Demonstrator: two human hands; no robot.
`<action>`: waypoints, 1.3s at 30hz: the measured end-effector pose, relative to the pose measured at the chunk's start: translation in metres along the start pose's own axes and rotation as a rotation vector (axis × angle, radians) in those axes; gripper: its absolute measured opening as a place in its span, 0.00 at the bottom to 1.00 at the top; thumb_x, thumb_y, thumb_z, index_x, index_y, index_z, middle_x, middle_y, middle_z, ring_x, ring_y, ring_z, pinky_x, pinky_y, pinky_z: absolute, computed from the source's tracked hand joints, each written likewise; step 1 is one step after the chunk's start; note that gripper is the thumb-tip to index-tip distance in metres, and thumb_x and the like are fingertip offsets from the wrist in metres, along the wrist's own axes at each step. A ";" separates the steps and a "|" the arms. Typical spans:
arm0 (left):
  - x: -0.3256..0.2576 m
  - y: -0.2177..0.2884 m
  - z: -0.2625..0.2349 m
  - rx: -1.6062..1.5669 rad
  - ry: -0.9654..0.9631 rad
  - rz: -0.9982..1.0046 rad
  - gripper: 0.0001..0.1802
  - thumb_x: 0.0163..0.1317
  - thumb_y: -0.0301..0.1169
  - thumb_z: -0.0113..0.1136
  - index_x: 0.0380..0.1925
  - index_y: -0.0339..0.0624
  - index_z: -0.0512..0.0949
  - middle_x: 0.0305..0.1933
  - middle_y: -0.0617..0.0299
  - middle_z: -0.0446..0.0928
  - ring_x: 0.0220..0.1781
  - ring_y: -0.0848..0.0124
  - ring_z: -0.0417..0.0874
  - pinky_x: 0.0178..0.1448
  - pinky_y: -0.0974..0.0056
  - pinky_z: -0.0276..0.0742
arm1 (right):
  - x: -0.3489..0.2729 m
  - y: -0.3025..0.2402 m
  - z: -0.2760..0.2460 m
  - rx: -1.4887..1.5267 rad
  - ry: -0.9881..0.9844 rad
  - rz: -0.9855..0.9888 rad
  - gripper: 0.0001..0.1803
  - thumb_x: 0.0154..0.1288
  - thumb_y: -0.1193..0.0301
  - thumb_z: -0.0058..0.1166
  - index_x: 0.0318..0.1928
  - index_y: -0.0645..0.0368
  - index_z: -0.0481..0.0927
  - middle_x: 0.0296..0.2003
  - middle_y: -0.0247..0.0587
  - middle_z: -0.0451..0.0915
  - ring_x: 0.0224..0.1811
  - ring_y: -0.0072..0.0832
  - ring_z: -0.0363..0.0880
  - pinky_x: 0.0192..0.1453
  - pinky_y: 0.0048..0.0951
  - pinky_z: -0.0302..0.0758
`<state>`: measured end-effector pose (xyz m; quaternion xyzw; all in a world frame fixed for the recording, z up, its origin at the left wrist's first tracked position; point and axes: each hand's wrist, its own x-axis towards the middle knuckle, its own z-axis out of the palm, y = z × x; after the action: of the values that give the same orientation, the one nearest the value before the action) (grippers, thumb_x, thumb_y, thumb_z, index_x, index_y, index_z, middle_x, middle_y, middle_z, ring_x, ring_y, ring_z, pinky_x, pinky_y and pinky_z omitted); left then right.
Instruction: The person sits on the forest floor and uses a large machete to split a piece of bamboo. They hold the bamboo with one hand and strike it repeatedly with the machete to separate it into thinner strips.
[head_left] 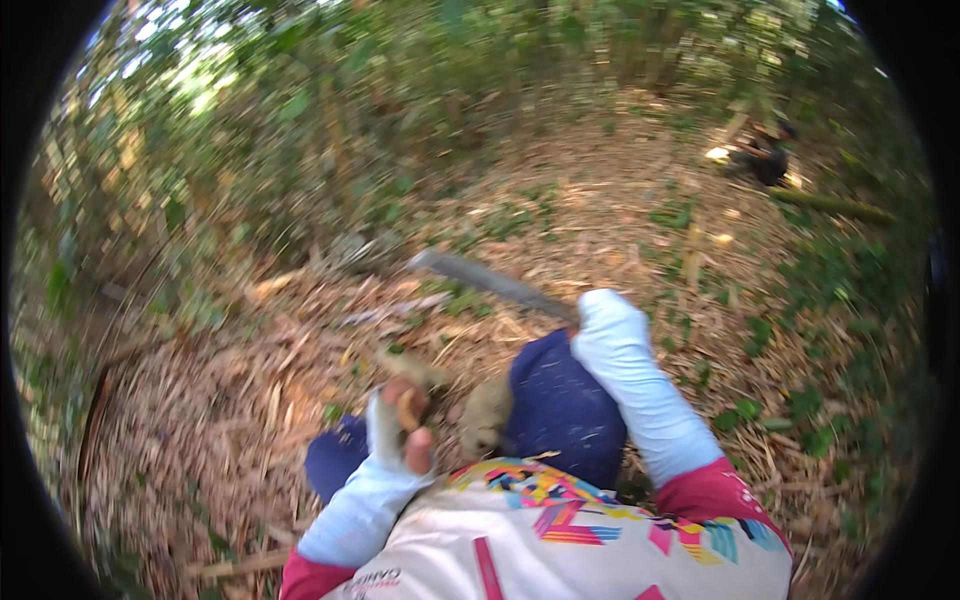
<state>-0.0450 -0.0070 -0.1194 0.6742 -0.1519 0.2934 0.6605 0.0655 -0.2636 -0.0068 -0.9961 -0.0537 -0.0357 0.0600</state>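
Observation:
My right hand (598, 312), under a pale blue sleeve, is closed round the handle of a machete, the handle itself mostly hidden. The machete's long grey blade (490, 281) points left and away, blurred, above the littered ground. Lower down, my left hand (404, 412) is at my left knee, its fingers curled. A small orange-brown patch shows between its thumb and fingers; blur hides what it is. Just beyond that hand lies a thick tan piece (418, 371). Another tan-grey rounded piece (486, 420) is between my knees, its kind unclear.
My navy-covered knees (565, 410) are bent in front of me. Dry leaves and chips (250, 400) cover the ground. Dense greenery (300, 120) stands at the back and left. Far right, a person in dark clothes (765, 160) is low down near a greenish log (835, 206).

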 end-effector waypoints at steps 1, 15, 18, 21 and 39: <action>-0.002 -0.005 -0.001 0.002 -0.035 0.021 0.33 0.61 0.53 0.55 0.51 0.32 0.66 0.35 0.61 0.65 0.33 0.72 0.64 0.36 0.67 0.61 | -0.007 0.009 0.010 0.077 0.181 -0.057 0.10 0.52 0.65 0.62 0.30 0.58 0.80 0.26 0.50 0.79 0.32 0.48 0.80 0.36 0.44 0.76; 0.003 0.006 0.008 -0.118 0.038 0.106 0.24 0.66 0.49 0.50 0.44 0.36 0.68 0.33 0.60 0.67 0.34 0.70 0.68 0.42 0.66 0.63 | -0.033 -0.059 -0.022 0.572 -0.083 -0.637 0.15 0.46 0.73 0.67 0.37 0.59 0.79 0.26 0.42 0.79 0.27 0.36 0.80 0.32 0.32 0.75; 0.000 -0.016 -0.003 -0.095 -0.083 -0.013 0.23 0.58 0.48 0.59 0.39 0.39 0.70 0.33 0.61 0.69 0.34 0.69 0.70 0.39 0.66 0.64 | -0.034 -0.072 -0.033 0.390 -0.159 -0.819 0.15 0.36 0.71 0.65 0.31 0.54 0.81 0.25 0.41 0.79 0.30 0.45 0.80 0.33 0.39 0.75; 0.011 -0.011 -0.017 -0.102 -0.283 -0.059 0.29 0.55 0.56 0.62 0.36 0.39 0.70 0.33 0.60 0.67 0.32 0.69 0.67 0.37 0.66 0.63 | -0.040 -0.079 -0.029 0.242 -0.224 -0.952 0.13 0.36 0.67 0.62 0.29 0.51 0.81 0.23 0.40 0.78 0.29 0.42 0.80 0.33 0.42 0.73; 0.008 -0.028 -0.012 -0.112 -0.293 -0.121 0.14 0.46 0.38 0.67 0.22 0.41 0.74 0.23 0.62 0.72 0.23 0.67 0.71 0.29 0.65 0.66 | -0.045 -0.092 -0.025 0.032 -0.102 -1.053 0.07 0.55 0.63 0.53 0.25 0.48 0.81 0.18 0.35 0.76 0.26 0.37 0.79 0.33 0.54 0.69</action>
<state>-0.0247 0.0081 -0.1377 0.6798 -0.2219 0.1428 0.6843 0.0094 -0.1809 0.0254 -0.8336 -0.5503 -0.0117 0.0466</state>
